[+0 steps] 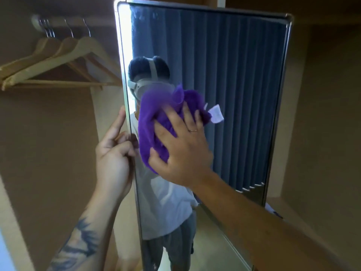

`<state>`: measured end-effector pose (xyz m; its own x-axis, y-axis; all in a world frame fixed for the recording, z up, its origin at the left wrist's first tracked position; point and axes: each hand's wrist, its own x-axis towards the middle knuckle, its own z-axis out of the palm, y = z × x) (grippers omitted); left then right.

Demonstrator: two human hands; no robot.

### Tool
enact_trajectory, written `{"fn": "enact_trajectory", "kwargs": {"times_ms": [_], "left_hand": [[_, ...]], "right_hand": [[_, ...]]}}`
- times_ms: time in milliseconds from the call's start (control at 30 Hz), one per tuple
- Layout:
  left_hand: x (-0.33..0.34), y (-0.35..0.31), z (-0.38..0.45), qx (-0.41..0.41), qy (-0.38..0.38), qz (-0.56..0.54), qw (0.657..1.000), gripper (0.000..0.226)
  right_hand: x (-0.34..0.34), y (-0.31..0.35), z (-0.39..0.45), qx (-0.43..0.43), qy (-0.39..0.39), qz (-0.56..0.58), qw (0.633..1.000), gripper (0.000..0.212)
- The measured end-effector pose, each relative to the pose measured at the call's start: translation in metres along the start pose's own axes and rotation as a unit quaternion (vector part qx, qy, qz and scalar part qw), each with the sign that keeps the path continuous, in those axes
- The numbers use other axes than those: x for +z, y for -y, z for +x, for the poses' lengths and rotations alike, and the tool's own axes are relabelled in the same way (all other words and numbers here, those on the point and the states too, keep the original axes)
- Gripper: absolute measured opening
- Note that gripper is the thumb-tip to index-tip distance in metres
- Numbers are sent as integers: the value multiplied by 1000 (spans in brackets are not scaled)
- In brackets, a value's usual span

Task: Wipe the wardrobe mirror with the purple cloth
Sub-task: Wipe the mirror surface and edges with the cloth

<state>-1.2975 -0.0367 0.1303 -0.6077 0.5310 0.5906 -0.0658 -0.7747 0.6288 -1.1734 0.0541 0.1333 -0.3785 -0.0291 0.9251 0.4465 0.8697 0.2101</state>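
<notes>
The tall wardrobe mirror (234, 75) with a thin metal frame stands open in front of me. My right hand (181, 147) presses the bunched purple cloth (152, 118) flat against the glass at mid height, fingers spread over it; a white label sticks out of the cloth on the right. My left hand (115, 151) grips the mirror's left edge, thumb on the glass side and index finger raised along the frame. The glass reflects a person in a white shirt and dark blue curtains.
Several wooden hangers (58, 61) hang on a rail inside the wardrobe at upper left. Brown wardrobe panels (322, 114) close in on the right, and a low shelf (277, 208) sits behind the mirror's lower right corner.
</notes>
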Motion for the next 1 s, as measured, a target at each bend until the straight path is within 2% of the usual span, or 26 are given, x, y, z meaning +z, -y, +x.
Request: {"fn": "enact_trajectory", "kwargs": {"times_ms": [67, 100, 167, 267, 300, 367, 433, 500, 567, 600, 667, 733, 800, 833, 900, 967, 1000], "left_hand": [[0, 0, -3, 2, 2, -18, 1000, 84], [-1, 0, -4, 0, -2, -24, 1000, 82], [-3, 1, -5, -5, -2, -28, 1000, 78], [-6, 1, -5, -9, 3, -14, 1000, 74], [-5, 1, -6, -7, 2, -3, 1000, 74], [-4, 2, -7, 5, 1, 11, 1000, 73], [-5, 3, -10, 17, 7, 15, 1000, 72], [-11, 4, -15, 13, 13, 12, 1000, 73], [-18, 8, -20, -3, 19, 9, 1000, 75], [-21, 10, -23, -11, 25, 6, 1000, 77], [-24, 13, -28, -16, 36, 3, 999, 78], [-26, 16, -31, -10, 38, 18, 999, 76], [-31, 19, -34, -6, 28, 40, 999, 71], [-34, 21, -35, -9, 22, 47, 999, 70], [-40, 24, -38, -14, 12, 52, 998, 68], [-37, 27, -43, -12, -1, 46, 999, 67], [-33, 28, -45, -11, -15, 40, 999, 67]], "right_hand": [[-14, -37, -10, -137, 60, -28, 988, 61], [-22, -61, -17, -176, 79, -42, 980, 62], [-38, -100, -33, -158, 69, -61, 983, 59], [-46, -129, -54, 28, -41, -33, 998, 51], [-42, -126, -56, 112, -93, -12, 989, 49], [-24, -98, -50, 272, -183, 26, 944, 46], [-6, -57, -38, 343, -219, 52, 912, 45], [6, -19, -32, 286, -178, 36, 941, 46], [15, 6, -35, 144, -99, -17, 985, 53], [16, 11, -37, 71, -63, -34, 995, 57], [12, 6, -40, -52, -5, -44, 998, 63], [1, -16, -42, -155, 43, -53, 986, 69], [-14, -54, -50, -193, 69, -78, 976, 72], [-21, -75, -57, -172, 62, -91, 979, 71], [-36, -108, -74, -63, 23, -101, 993, 66], [-39, -125, -90, 112, -41, -74, 990, 60], [-34, -121, -93, 205, -90, -45, 974, 57]]}}
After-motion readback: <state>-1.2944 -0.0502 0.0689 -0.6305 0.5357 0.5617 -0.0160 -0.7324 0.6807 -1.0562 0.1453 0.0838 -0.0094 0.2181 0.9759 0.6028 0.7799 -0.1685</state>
